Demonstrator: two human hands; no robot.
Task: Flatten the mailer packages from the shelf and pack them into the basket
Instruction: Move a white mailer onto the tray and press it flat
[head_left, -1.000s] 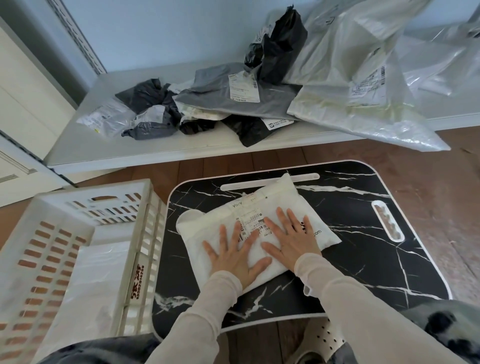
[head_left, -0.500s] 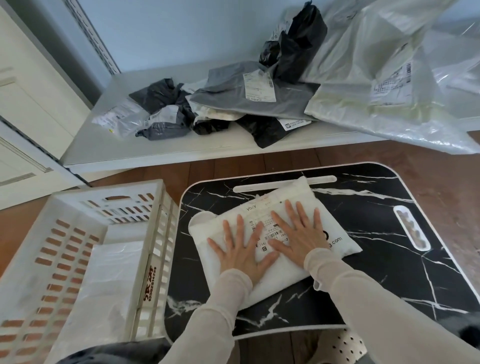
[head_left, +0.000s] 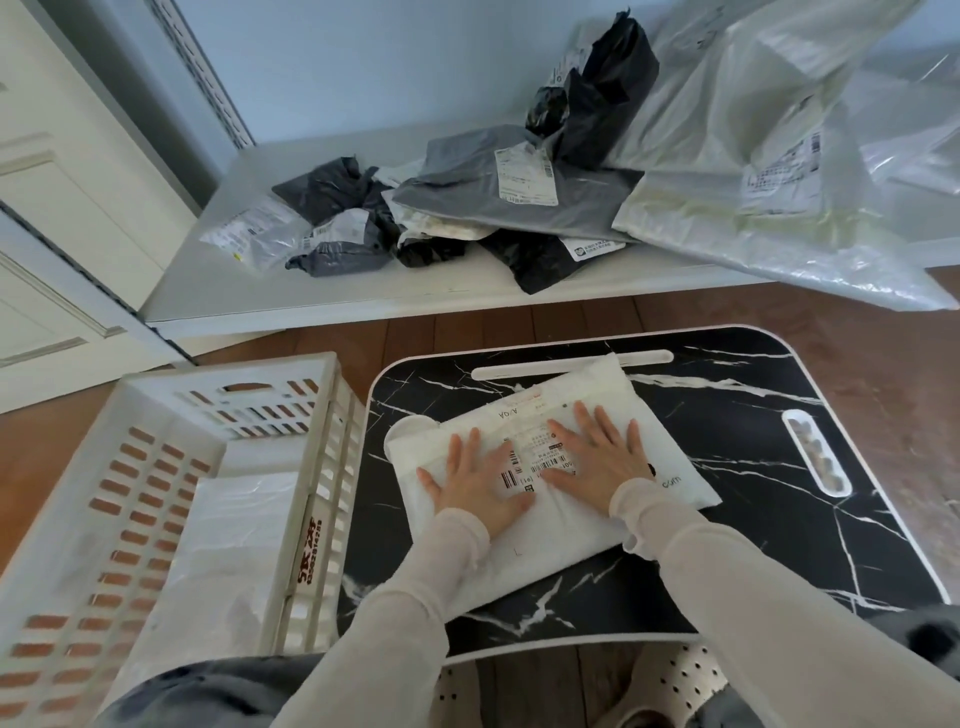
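A white mailer package (head_left: 566, 545) with a barcode label lies flat on the black marble-patterned lap table (head_left: 753, 545). My left hand (head_left: 475, 480) and my right hand (head_left: 597, 462) both press down on it side by side, fingers straight and spread. To the left stands the white slotted basket (head_left: 67, 519), which holds a pale plastic mailer (head_left: 228, 551) on its bottom. On the low white shelf (head_left: 291, 296) behind lie several more mailers: a grey one (head_left: 509, 192), black ones (head_left: 597, 98), and large translucent white ones (head_left: 769, 171).
A wooden floor (head_left: 893, 364) surrounds the lap table. A white cabinet door (head_left: 57, 218) stands at the left, and a pale blue wall rises behind the shelf. The table has a slot handle (head_left: 571, 371) at its far edge and a cut-out (head_left: 815, 452) at its right.
Both hands have slid a little further up the white mailer, staying flat on it. The view has shifted slightly; the package stays on the table.
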